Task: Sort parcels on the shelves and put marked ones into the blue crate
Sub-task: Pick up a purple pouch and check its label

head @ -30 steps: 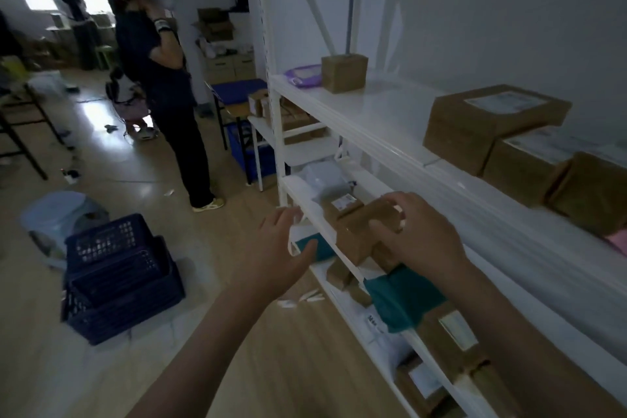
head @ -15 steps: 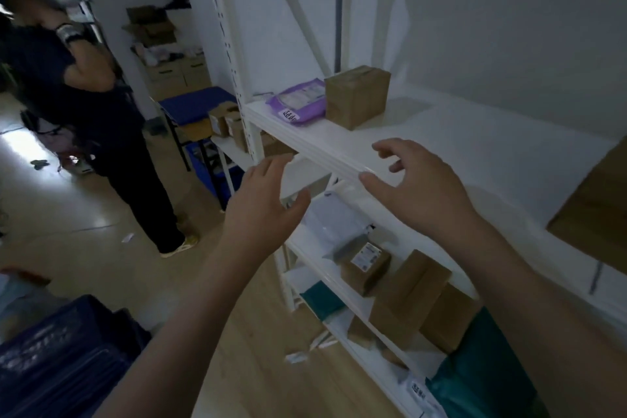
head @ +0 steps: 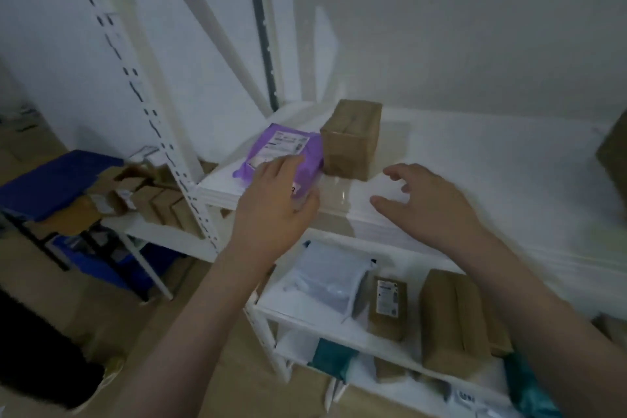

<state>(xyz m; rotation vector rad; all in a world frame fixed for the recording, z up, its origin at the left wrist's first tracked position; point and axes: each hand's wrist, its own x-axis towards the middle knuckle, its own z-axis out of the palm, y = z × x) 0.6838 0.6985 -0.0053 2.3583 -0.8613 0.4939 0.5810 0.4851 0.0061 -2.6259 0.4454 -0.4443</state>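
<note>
My left hand (head: 274,200) lies on the near end of the purple parcel (head: 288,153) at the upper shelf's (head: 475,180) left corner, fingers draped and thumb just closing, so I should curl under its edge and turn the label up to check for a mark. My right hand (head: 424,204) hovers spread and holds nothing beside the box (head: 353,139). Upper shelf: one purple parcel, one box; below, one clear bag (head: 325,278), two brown boxes (head: 454,319); no crate in view.
</note>
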